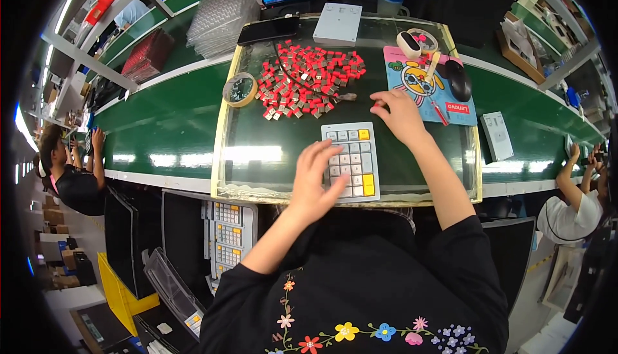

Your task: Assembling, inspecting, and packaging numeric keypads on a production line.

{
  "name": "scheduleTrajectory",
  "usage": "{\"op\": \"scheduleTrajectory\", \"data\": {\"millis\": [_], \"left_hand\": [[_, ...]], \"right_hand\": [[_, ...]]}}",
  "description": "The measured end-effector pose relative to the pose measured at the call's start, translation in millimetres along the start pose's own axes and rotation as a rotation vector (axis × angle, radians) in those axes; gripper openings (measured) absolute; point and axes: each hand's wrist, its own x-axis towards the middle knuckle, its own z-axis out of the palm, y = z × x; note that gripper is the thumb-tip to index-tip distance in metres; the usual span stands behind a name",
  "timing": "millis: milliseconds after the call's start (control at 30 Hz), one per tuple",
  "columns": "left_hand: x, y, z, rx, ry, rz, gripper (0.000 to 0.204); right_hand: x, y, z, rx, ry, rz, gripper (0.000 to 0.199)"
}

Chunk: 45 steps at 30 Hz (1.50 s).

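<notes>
A white numeric keypad [356, 159] with a few yellow keys lies upright to me near the mat's front edge. My left hand [313, 183] rests over its left side, fingers spread, fingertips on or just above the keys. My right hand [398, 117] is beyond the keypad to the right, thumb and forefinger pinched on a small red USB dongle [375, 105], mostly hidden by the fingers. Just left of it lies the plug end of a dark cable [347, 97]. Farther left spreads a pile of red USB dongles [309, 80] with bare metal plugs.
A tape roll [240, 90] sits left of the pile; a phone [269, 30] and an upturned keypad [338, 24] lie behind. A black mouse [458, 80] rests on a cartoon mouse pad [418, 106]. Another white device [497, 136] lies right. Keypads fill a tray [209, 232] below left.
</notes>
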Motion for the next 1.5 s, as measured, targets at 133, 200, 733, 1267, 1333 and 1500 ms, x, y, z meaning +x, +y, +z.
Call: {"op": "scheduleTrajectory", "data": {"millis": [133,200,733,1267,1333,1500], "left_hand": [[-10.8,14.2,9.6,0.192,-0.069,-0.013,0.068],[-11.1,11.1,12.7,0.272,-0.12,-0.034,0.076],[-15.5,-0.4,19.2,0.323,-0.08,0.013,0.078],[-19.0,1.1,21.9,0.293,0.111,0.228,0.036],[-17.1,-0.2,22.5,0.323,0.106,0.235,0.035],[-14.1,0.3,21.0,0.344,0.103,0.249,0.034]], "right_hand": [[-7.9,-15.2,-23.0,0.192,-0.206,0.182,0.011],[-10.2,-19.2,-29.7,0.257,-0.263,0.244,0.009],[-36.0,-15.2,-8.2,0.006,0.19,-0.116,0.024],[-43.6,-41.0,6.3,0.185,0.253,-0.342,0.042],[-42.0,-40.8,6.5,0.185,0.278,-0.353,0.041],[-40.2,-43.2,8.6,0.2,0.322,-0.367,0.038]]}}
